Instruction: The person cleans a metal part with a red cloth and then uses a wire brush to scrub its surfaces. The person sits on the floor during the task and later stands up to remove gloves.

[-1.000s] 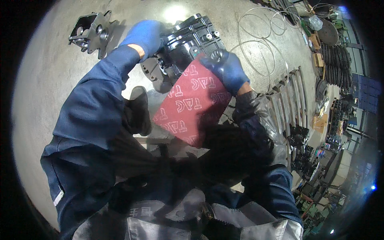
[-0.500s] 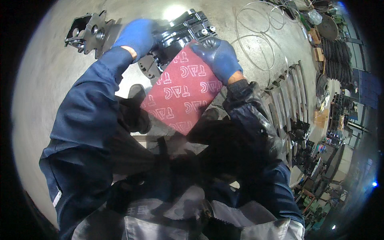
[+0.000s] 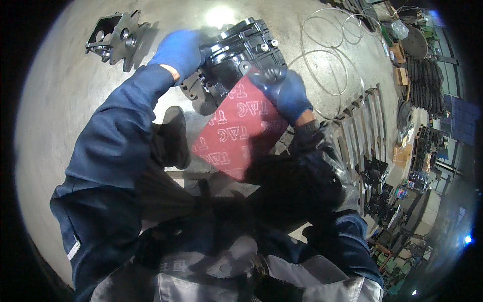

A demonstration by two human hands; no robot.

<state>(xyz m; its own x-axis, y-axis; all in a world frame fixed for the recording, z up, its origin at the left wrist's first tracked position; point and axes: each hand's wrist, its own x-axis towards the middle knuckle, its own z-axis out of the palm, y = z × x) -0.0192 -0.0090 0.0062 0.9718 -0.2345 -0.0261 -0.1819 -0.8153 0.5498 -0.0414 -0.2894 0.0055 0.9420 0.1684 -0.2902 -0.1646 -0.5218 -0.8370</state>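
Left hand [image 3: 181,49] clamps black metal casting [image 3: 240,53]; right hand [image 3: 284,91] pinches red abrasive sheet [image 3: 239,130] with white lettering, at casting's 6 o'clock.

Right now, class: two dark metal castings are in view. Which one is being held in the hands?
The larger black casting at top centre: the left hand steadies it while the right hand presses a red abrasive sheet against it. The smaller casting lies untouched on the floor, upper left.

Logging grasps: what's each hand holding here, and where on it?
Left hand grips the black metal casting at its upper left side. Right hand pinches the red abrasive sheet at its top corner, against the casting.
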